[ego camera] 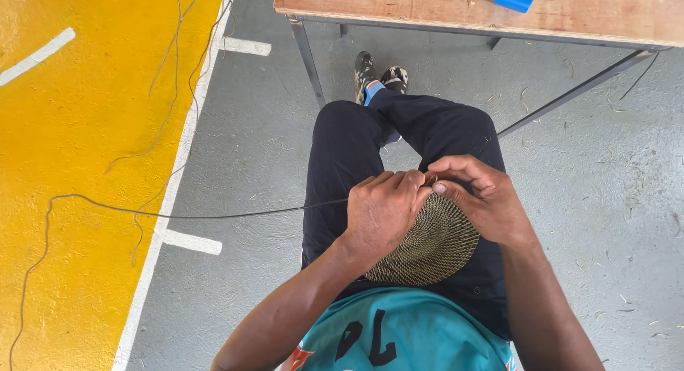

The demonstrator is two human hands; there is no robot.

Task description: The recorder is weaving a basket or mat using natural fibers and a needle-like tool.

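Woven straw-coloured fibre, tight rows: the round basket base (434, 246) lies on my lap, on the dark trousers (342, 150), at the centre of my view. Judging by the grip, I am mid-stitch on the rim at 12 o'clock of the disc.

My left hand (381, 214) lies over the disc's 10 o'clock edge, fingers curled down and pinching the rim. My right hand (484, 196) comes in from 2 o'clock, thumb and forefinger closed tight on the working point; whether they hold a fine tool or only the strand I cannot tell.

A long dark strand (214, 216) runs out from under my left hand toward 9 o'clock, across the grey floor (605, 200) and onto the yellow painted patch.

Next move, I judge: draw the strand snug without kinking it, left hand keeping the rim from turning.

Wooden desk (570, 15) at 12 o'clock, beyond my feet.
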